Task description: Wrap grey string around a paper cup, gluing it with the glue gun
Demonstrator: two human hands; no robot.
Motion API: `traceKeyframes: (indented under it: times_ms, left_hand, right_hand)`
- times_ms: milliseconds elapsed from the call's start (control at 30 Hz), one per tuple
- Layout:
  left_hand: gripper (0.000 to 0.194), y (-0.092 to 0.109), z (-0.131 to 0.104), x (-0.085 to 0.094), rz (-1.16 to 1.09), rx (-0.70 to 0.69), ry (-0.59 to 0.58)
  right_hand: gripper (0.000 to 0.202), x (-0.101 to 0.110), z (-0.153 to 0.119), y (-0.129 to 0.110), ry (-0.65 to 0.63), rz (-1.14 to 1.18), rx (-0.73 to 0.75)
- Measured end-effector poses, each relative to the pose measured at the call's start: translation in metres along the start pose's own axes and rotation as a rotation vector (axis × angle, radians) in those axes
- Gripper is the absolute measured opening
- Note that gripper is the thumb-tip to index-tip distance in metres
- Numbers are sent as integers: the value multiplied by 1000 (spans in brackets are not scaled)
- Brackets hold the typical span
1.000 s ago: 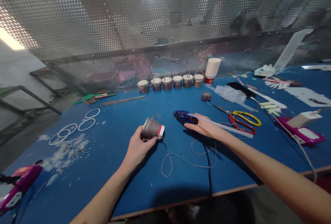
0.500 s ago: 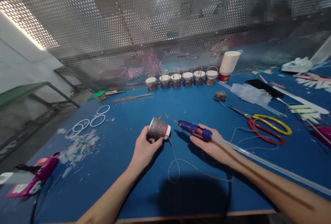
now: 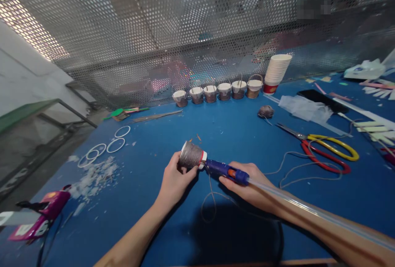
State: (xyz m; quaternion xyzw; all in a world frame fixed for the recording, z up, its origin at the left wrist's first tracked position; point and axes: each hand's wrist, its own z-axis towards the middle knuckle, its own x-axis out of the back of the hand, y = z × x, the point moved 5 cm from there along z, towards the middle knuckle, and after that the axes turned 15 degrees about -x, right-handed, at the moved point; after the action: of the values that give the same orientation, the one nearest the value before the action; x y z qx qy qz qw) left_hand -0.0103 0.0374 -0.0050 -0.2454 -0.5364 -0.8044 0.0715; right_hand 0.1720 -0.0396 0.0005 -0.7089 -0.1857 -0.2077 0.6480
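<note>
My left hand [image 3: 176, 179] is closed around a paper cup [image 3: 190, 156] that lies on its side, wrapped in grey-brown cord with a red and white band bare at its right end. A loose length of cord [image 3: 212, 195] hangs from the cup and loops on the table. In my right hand [image 3: 249, 182] is a blue hot glue gun [image 3: 225, 170], a long clear glue stick [image 3: 296, 203] running out of its back. The gun's nozzle meets the cup at the edge of the wrapped cord, close to my left thumb.
Several cord-wrapped cups [image 3: 224, 91] line the back, beside a stack of paper cups [image 3: 277, 73]. Scissors [image 3: 317, 145], a cord ball [image 3: 266, 112] and a phone [image 3: 322, 100] lie on the right. White rings [image 3: 116, 145], scraps [image 3: 100, 176] and a purple device [image 3: 46, 215] are on the left.
My right hand has brought the glue gun left and slightly down, so its nozzle now reaches the cup. The cup has shifted slightly right in my left hand.
</note>
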Motion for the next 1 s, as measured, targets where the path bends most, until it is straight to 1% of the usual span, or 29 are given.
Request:
traceKeyframes:
  times_ms: [233, 433, 700, 833, 933, 1000]
  left_hand:
    - [29, 4, 1, 0, -10, 18, 10]
    - [29, 3, 2, 0, -1, 22, 9]
    - [28, 5, 3, 0, 11, 13, -8]
    - [27, 6, 3, 2, 29, -12, -11]
    - [25, 6, 3, 3, 40, -20, -6]
    - [24, 6, 3, 3, 38, -19, -3]
  right_hand:
    - [25, -4, -1, -1, 17, -66, 51]
    - [25, 0, -1, -2, 53, -94, 71]
    - [23, -4, -3, -1, 45, -141, 130]
    - [26, 2, -1, 0, 86, -114, 93]
    - [26, 5, 2, 1, 90, -96, 51]
    - [27, 6, 2, 0, 95, -94, 48]
